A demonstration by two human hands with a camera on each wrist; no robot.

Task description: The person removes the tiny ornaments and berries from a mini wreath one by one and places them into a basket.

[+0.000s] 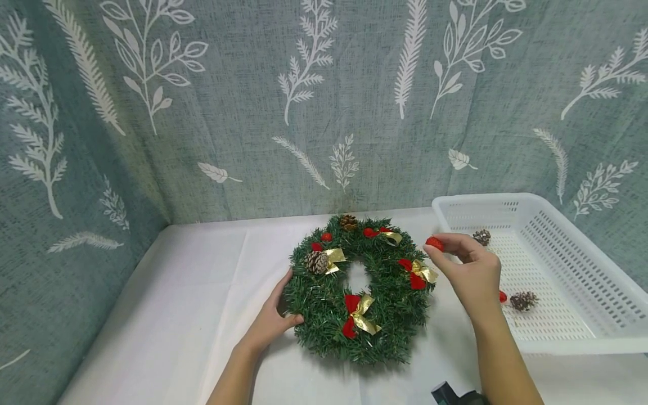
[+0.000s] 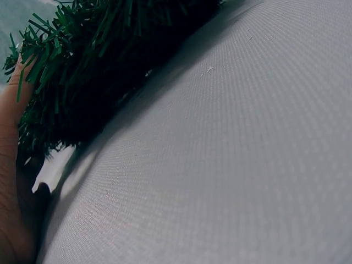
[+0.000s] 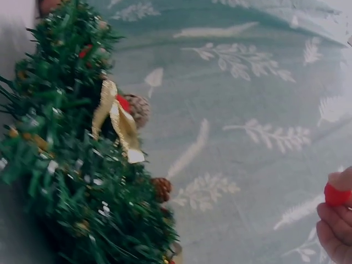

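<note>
A green tinsel wreath (image 1: 324, 332) lies on the white cloth, trimmed with red and gold bows, pinecones and small red balls. My left hand (image 1: 273, 315) holds its left edge, thumb at the near side and fingers along the outer rim. In the left wrist view, green needles partly cover those fingers (image 2: 12, 102). Just off the wreath's right side, my right hand (image 1: 471, 275) pinches a small red ball (image 1: 434, 243) between thumb and fingertips. The same red ball (image 3: 336, 193) shows at the right edge of the right wrist view.
To the right stands a white perforated plastic basket (image 1: 582, 242). Inside are a pinecone (image 1: 482, 237), another pinecone (image 1: 524, 301) and a red ball (image 1: 503, 296) partly behind my right wrist. A dark device (image 1: 455, 395) sits by my right forearm. Leaf-patterned fabric (image 1: 243, 112) hangs behind.
</note>
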